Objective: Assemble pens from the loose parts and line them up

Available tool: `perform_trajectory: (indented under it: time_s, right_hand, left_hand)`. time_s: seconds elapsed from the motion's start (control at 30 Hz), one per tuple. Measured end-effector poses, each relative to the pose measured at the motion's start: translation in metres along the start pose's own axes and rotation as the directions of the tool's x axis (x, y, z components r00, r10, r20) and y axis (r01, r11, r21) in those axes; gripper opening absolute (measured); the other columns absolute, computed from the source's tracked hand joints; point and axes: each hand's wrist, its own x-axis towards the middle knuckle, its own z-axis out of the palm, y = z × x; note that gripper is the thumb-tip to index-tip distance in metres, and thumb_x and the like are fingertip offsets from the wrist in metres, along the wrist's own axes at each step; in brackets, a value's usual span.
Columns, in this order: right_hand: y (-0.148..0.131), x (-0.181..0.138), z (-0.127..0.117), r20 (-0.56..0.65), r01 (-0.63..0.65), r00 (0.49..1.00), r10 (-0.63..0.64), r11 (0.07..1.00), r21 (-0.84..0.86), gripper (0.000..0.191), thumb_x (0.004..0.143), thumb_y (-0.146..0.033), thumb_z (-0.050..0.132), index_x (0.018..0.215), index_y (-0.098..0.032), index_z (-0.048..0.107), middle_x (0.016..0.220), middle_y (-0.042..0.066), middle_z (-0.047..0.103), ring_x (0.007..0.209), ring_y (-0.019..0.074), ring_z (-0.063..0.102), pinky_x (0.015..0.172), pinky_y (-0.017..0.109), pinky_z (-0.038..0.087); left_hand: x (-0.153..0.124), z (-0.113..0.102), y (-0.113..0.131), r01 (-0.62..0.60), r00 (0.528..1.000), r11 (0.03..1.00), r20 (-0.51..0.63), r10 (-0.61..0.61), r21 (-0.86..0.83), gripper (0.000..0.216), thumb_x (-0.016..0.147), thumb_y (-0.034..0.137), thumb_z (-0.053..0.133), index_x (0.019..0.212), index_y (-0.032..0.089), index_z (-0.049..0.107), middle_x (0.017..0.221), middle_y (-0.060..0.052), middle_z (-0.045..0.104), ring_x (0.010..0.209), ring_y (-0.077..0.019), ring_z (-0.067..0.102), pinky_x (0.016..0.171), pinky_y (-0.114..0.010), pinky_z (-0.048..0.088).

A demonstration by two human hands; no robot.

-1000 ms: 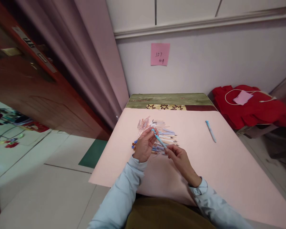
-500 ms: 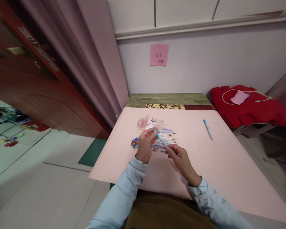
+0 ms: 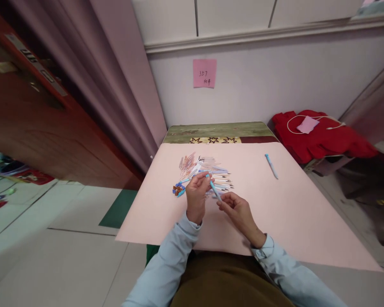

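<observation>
Head view. A slim, light-blue, plastic-looking pen (image 3: 214, 190) was held aslant between the two bare hands, above the near side of a broad, pale-pink sheet (image 3: 294, 221) spread over a table. The fingertips of the left hand (image 3: 196, 194) were pinched together on the pen's upper, brighter-blue end, partly covering it. The fingertips of the right hand (image 3: 238, 211) were closed on its lower end, the remaining fingers being curled toward the palm.

Just beyond the hands lay a row of slender white, beige and bluish pen parts (image 3: 222, 181) with dark tips (some were hidden by the left hand). To the left of this row sat a small heap of blue and brown caps (image 3: 179, 189); behind the heap was a loose bundle of thin, brownish, translucent pieces (image 3: 187, 165). A second light-blue pen with a brighter top (image 3: 271, 166) rested apart, on the right of the sheet.

Past the sheet's far edge showed a green, wood-patterned tabletop (image 3: 217, 130). A square pink handwritten note (image 3: 204, 73) was fixed to the pale wall above, and a red cloth (image 3: 333, 143) lay beyond the table's right side.
</observation>
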Motion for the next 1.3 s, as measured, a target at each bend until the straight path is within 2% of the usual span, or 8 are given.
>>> perform_trajectory:
  time_s: [0.13, 0.3, 0.47, 0.6, 0.73, 0.9, 1.03, 1.3]
  right_hand:
    - [0.004, -0.005, -0.003, -0.104, 0.038, 0.993, -0.055, 0.987, -0.159, 0.034, 0.078, -0.054, 0.073, 0.085, -0.020, 0.070, 0.077, 0.003, 0.068, 0.065, 0.0168, 0.058, 0.062, 0.029, 0.046]
    - [0.011, -0.013, -0.002, -0.143, 0.054, 0.987, -0.073, 0.989, -0.136, 0.033, 0.076, -0.053, 0.074, 0.086, -0.021, 0.072, 0.077, 0.004, 0.069, 0.064, 0.0169, 0.057, 0.061, 0.029, 0.046]
    - [0.013, -0.018, -0.014, -0.184, 0.089, 0.977, -0.111, 0.988, -0.123, 0.031, 0.079, -0.049, 0.073, 0.088, -0.020, 0.073, 0.079, 0.003, 0.070, 0.066, 0.0156, 0.056, 0.063, 0.028, 0.047]
    - [0.012, -0.001, -0.065, -0.338, 0.086, 0.929, -0.150, 0.977, -0.196, 0.038, 0.077, -0.053, 0.073, 0.092, -0.018, 0.072, 0.080, 0.005, 0.070, 0.070, 0.0176, 0.059, 0.065, 0.029, 0.048]
    - [0.012, 0.040, -0.149, -0.511, 0.049, 0.830, -0.222, 0.943, -0.330, 0.050, 0.072, -0.060, 0.071, 0.094, -0.015, 0.072, 0.083, 0.007, 0.072, 0.070, 0.0189, 0.060, 0.064, 0.030, 0.047]
    - [0.017, 0.093, -0.231, -0.625, -0.319, 0.763, -0.163, 0.747, -0.583, 0.042, 0.075, -0.055, 0.067, 0.092, -0.017, 0.076, 0.081, 0.008, 0.074, 0.071, 0.0198, 0.062, 0.061, 0.028, 0.040]
    - [0.023, 0.121, -0.248, -0.638, -0.416, 0.765, -0.090, 0.686, -0.596, 0.035, 0.072, -0.050, 0.069, 0.080, -0.017, 0.077, 0.070, 0.008, 0.073, 0.063, 0.0198, 0.061, 0.057, 0.029, 0.036]
    - [0.029, 0.147, -0.247, -0.640, -0.493, 0.768, -0.040, 0.600, -0.630, 0.030, 0.070, -0.048, 0.069, 0.076, -0.020, 0.078, 0.070, 0.008, 0.073, 0.061, 0.0186, 0.059, 0.057, 0.029, 0.034]
  left_hand:
    - [-0.006, -0.002, -0.007, -0.022, 1.000, 1.000, -0.002, 0.022, 0.013, 0.036, 0.076, 0.041, 0.076, 0.099, 0.014, 0.070, 0.100, -0.011, 0.074, 0.090, -0.0222, 0.072, 0.077, -0.033, 0.057]
    - [-0.013, -0.001, -0.007, -0.004, 1.000, 1.000, 0.027, 0.004, -0.005, 0.035, 0.070, 0.035, 0.081, 0.097, 0.016, 0.068, 0.103, -0.009, 0.073, 0.090, -0.0210, 0.072, 0.082, -0.033, 0.055]
    - [-0.011, -0.001, -0.009, -0.002, 0.994, 0.998, 0.110, -0.005, 0.062, 0.058, 0.073, 0.040, 0.080, 0.123, 0.020, 0.057, 0.111, -0.011, 0.071, 0.092, -0.0199, 0.071, 0.083, -0.034, 0.055]
    - [-0.007, -0.023, -0.024, -0.131, 0.989, 0.948, 0.104, 0.104, 0.290, 0.056, 0.079, 0.043, 0.074, 0.126, 0.020, 0.055, 0.123, -0.013, 0.065, 0.099, -0.0200, 0.068, 0.085, -0.033, 0.054]
    - [-0.009, -0.055, -0.043, -0.310, 0.944, 0.760, 0.091, 0.316, 0.571, 0.049, 0.087, 0.040, 0.064, 0.131, 0.021, 0.051, 0.128, -0.013, 0.062, 0.098, -0.0196, 0.066, 0.089, -0.035, 0.054]
    - [-0.012, -0.070, -0.051, -0.433, 0.860, 0.511, 0.169, 0.482, 0.743, 0.045, 0.089, 0.037, 0.060, 0.130, 0.021, 0.053, 0.125, -0.012, 0.063, 0.102, -0.0234, 0.064, 0.093, -0.039, 0.052]
    - [-0.010, -0.069, -0.051, -0.455, 0.846, 0.443, 0.221, 0.485, 0.772, 0.042, 0.090, 0.036, 0.057, 0.129, 0.020, 0.055, 0.121, -0.012, 0.064, 0.100, -0.0242, 0.065, 0.094, -0.040, 0.051]
    - [-0.007, -0.072, -0.055, -0.420, 0.870, 0.452, 0.207, 0.448, 0.787, 0.040, 0.090, 0.032, 0.056, 0.128, 0.020, 0.054, 0.117, -0.010, 0.065, 0.098, -0.0230, 0.065, 0.092, -0.038, 0.052]
